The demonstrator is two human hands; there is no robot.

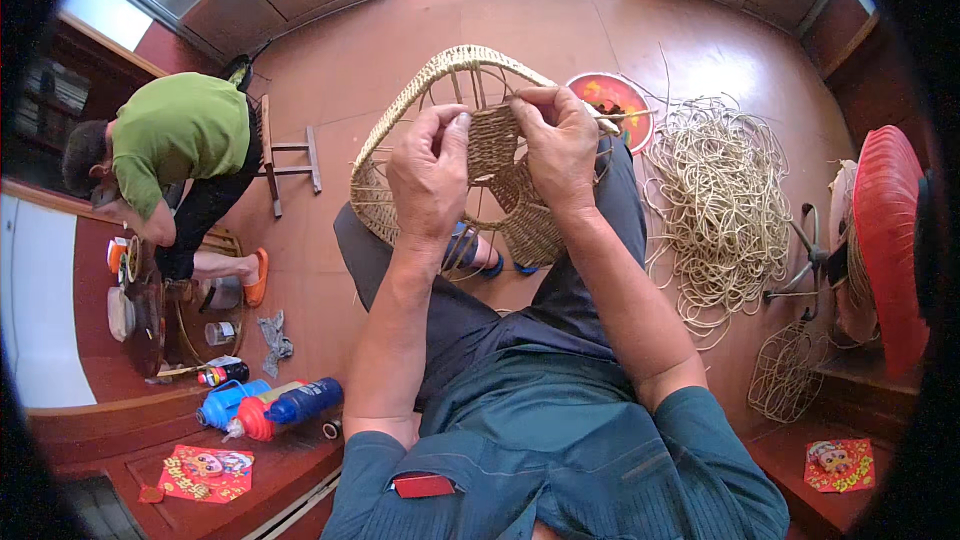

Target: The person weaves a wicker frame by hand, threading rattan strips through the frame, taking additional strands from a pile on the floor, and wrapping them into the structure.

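Note:
A half-woven basket (pixel 395 105) of tan cord on a wire frame rests on my lap, tilted between my knees. Its rim is wrapped in braid, and bare frame wires show between the woven parts. My left hand (pixel 428 175) pinches the left edge of a small woven panel (pixel 492 140), thumb and fingers pressed together. At the panel's upper right corner, my right hand (pixel 560 150) is also closed in a pinch. Whatever finer strand lies under those fingertips is hidden. A stiff strand (pixel 628 116) sticks out to the right, just past my right hand.
Loose cord (pixel 720 205) lies heaped on the floor at right, beside a red basin (pixel 612 92). Further right stands a red chair-like piece (pixel 888 240). At left a person in green (pixel 180 130) bends forward on a stool. Bottles (pixel 290 402) lie near my left elbow.

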